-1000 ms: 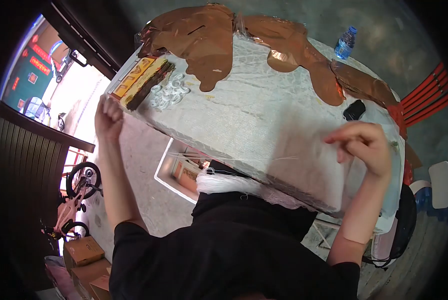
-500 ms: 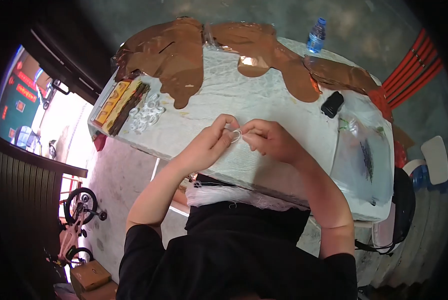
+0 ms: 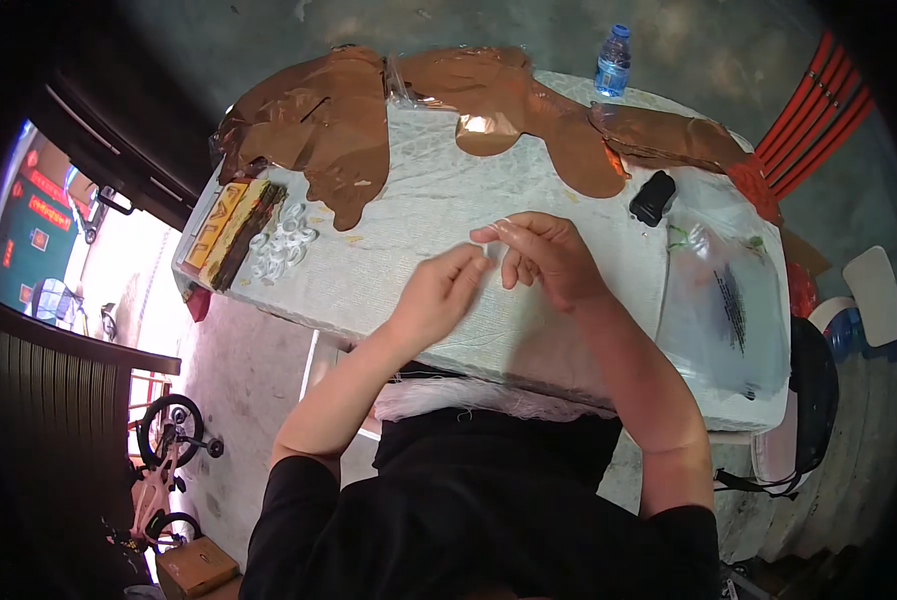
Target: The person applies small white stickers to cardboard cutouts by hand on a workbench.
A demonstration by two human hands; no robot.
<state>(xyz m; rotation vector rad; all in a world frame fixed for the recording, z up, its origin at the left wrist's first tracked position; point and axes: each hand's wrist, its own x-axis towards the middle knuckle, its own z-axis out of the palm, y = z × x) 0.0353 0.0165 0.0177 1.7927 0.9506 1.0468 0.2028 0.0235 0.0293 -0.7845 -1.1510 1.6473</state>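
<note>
Over the white-covered worktop (image 3: pixel 429 210), the left hand (image 3: pixel 437 300) pinches its grip nearly closed on a small blurred white piece (image 3: pixel 491 253); the right hand (image 3: pixel 547 258) curls beside it, its hold impossible to tell.

White string (image 3: pixel 492 251), blurred; white coils (image 3: pixel 284 242) on table (image 3: pixel 429 205)

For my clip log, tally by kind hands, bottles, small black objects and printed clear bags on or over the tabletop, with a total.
Left hand and right hand: 2
Bottle: 1
Small black object: 1
Printed clear bag: 1
Total: 5
</note>
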